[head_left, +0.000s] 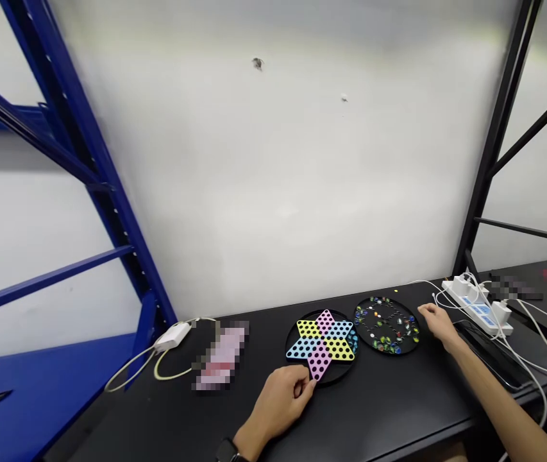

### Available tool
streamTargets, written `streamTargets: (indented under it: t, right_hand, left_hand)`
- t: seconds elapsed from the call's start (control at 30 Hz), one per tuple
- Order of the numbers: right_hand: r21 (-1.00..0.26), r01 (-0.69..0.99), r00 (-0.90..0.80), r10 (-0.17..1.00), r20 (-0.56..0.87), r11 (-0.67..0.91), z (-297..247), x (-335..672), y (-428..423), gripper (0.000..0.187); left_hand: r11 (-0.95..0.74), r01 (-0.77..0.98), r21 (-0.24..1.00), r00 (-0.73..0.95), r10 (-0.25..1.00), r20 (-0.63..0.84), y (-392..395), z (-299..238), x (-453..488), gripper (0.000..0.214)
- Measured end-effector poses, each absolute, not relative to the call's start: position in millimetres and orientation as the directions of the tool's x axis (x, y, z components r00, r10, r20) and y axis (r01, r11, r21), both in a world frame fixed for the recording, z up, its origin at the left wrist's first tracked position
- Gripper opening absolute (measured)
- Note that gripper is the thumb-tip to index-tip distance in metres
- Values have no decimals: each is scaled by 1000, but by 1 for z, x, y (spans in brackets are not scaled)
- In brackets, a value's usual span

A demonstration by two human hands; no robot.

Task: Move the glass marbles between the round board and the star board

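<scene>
A round black board [345, 371] with a star of pink, yellow and blue holed fields lies on the black table [388, 410]. My left hand [280, 401] rests at its near edge, fingers curled with the thumb and fingertips touching the rim. Right of it lies a round black tray [387, 324] with several coloured marbles. My right hand [439, 323] sits beside that tray's right edge, fingers loosely bent on the table, nothing seen in it.
A white power strip [478, 306] with plugs and white cables lies at the right, a dark flat device [489, 356] before it. A white adapter [172, 335] with cable and a blurred pink item [220, 358] lie left. Blue shelving [85, 173] stands left, a black frame [494, 135] right.
</scene>
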State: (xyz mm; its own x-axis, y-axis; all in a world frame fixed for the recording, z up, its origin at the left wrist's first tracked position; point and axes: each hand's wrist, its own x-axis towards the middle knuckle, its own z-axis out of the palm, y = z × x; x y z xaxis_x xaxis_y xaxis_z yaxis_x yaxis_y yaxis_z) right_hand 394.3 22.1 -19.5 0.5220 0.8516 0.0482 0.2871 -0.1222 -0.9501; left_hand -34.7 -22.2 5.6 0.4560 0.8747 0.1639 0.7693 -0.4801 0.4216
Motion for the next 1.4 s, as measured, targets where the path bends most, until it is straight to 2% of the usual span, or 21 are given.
streamTargets:
  t: [0.17,0.27,0.43,0.57,0.67,0.73,0.8,0.83,0.9,0.93,1.0,1.03,1.07,1.17,1.23,1.3,1.33,1.4]
  right_hand:
    - [-741,656,328,938,111,-142,-23,401,36,14]
    - [-622,773,244,964,107,-127,-24,395,40,11]
    - [-510,850,187,980,64,-129,-24,389,40,16]
    - [-425,882,239,970,35,-202,-25,386,37,23]
    - [-405,881,277,960,24,-244,-27,383,35,25]
    - [-436,860,303,953,20,-265,-27,382,36,24]
    - [-554,790,333,942,28,-263,-26,382,37,26]
    - [-660,710,350,937,27,-246,-24,383,37,27]
    - [-892,414,376,926,-13,-181,-19,386,37,26]
    - [-966,221,368,928,-47,-136,-16,387,36,26]
    - [-991,-109,306,946,-110,-80,-12,389,34,27]
    - [-979,-192,271,954,-125,-74,-11,389,34,29]
    - [-977,-197,249,960,-126,-77,-11,388,33,32]
    - [-995,15,245,965,-89,-96,-13,381,32,40]
    - [-960,273,226,974,-5,-68,-16,374,29,42]
    - [-819,573,171,983,73,-39,-17,366,24,38]
    - [-700,714,141,985,95,-35,-17,363,21,33]
    - [-490,870,105,991,84,-50,-16,356,17,24]
  left_hand:
    - [-483,765,426,462,872,161,-22,7,-34,33]
    - [-482,764,429,461,873,159,-24,7,-35,33]
    - [-486,768,418,464,871,161,-23,2,-37,32]
    - [-488,767,416,464,870,163,-22,3,-36,32]
    - [-489,765,419,468,869,160,-22,6,-35,32]
    - [-488,764,421,469,869,157,-22,7,-34,32]
    - [-485,764,426,467,871,156,-23,7,-34,32]
    - [-484,763,428,466,871,154,-23,7,-34,32]
    - [-481,765,428,462,873,155,-23,6,-35,32]
    - [-479,766,428,460,874,156,-23,6,-35,32]
    - [-473,769,430,453,878,156,-23,5,-36,32]
    - [-469,770,434,449,880,155,-23,4,-36,31]
    - [-465,770,437,446,882,154,-22,4,-37,31]
    - [-465,768,440,439,883,168,-22,3,-37,33]
    - [-470,764,441,442,880,173,-21,2,-37,34]
    - [-470,764,442,444,880,167,-20,1,-37,34]
    - [-468,766,442,445,881,162,-20,0,-37,33]
    - [-465,770,437,442,883,159,-20,0,-37,33]
